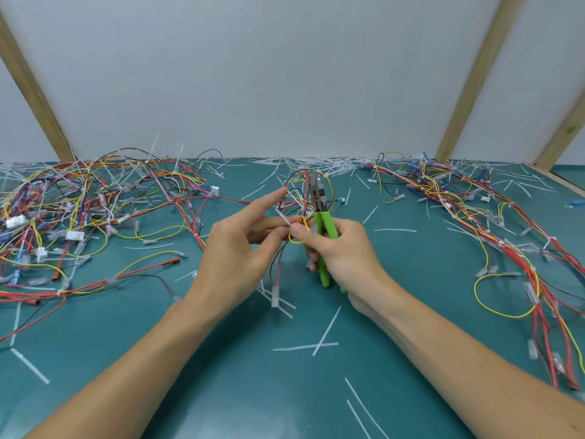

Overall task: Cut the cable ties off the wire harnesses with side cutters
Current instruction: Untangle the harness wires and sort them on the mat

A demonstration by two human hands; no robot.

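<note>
My right hand (340,248) grips the green-handled side cutters (323,217), jaws pointing up and away, and its thumb also presses on a small wire harness (300,198) of red, yellow and black wires. My left hand (240,245) pinches the same harness from the left, index finger stretched out. A white cable tie (282,217) sticks out between the fingertips of both hands. Loose harness ends with clear connectors (274,296) hang below my hands above the green mat.
A big tangle of harnesses (95,201) covers the mat's left side. Another pile (474,210) runs down the right side. Cut white ties (326,334) lie scattered over the green mat (221,375), thickest along the back wall (316,163). Wooden struts lean at both sides.
</note>
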